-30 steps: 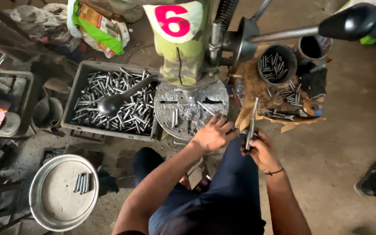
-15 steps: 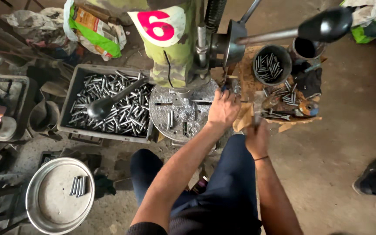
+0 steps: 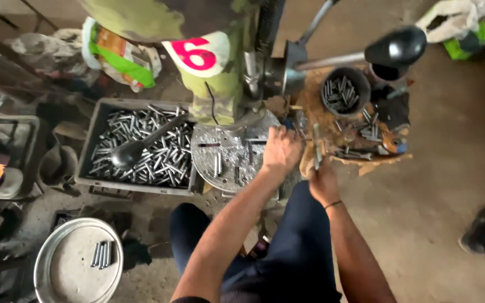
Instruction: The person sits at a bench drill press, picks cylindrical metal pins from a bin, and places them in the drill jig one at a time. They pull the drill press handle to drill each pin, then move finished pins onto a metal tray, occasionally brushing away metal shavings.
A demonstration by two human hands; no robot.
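My left hand (image 3: 280, 148) lies on the right edge of the round metal drill table (image 3: 220, 163), just below the drill spindle (image 3: 251, 73). Its fingers curl forward, and whatever is under them is hidden. A few short steel pins (image 3: 218, 164) lie loose on the table. My right hand (image 3: 322, 180) is just right of it and grips a thin flat metal rod (image 3: 316, 145) that points away from me. The rod reaches over a wooden board (image 3: 366, 154) strewn with pins.
Left of the table, a grey crate (image 3: 94, 132) holds several steel pins and a black-knobbed lever (image 3: 127, 154). A dark round cup of pins (image 3: 343, 92) stands beyond the board. The feed handle's black knob (image 3: 395, 46) juts right. A round metal pan (image 3: 63, 275) sits lower left.
My left hand has slid from the table's front edge to its right rear, close under the spindle. My right hand keeps hold of the rod and has barely shifted.
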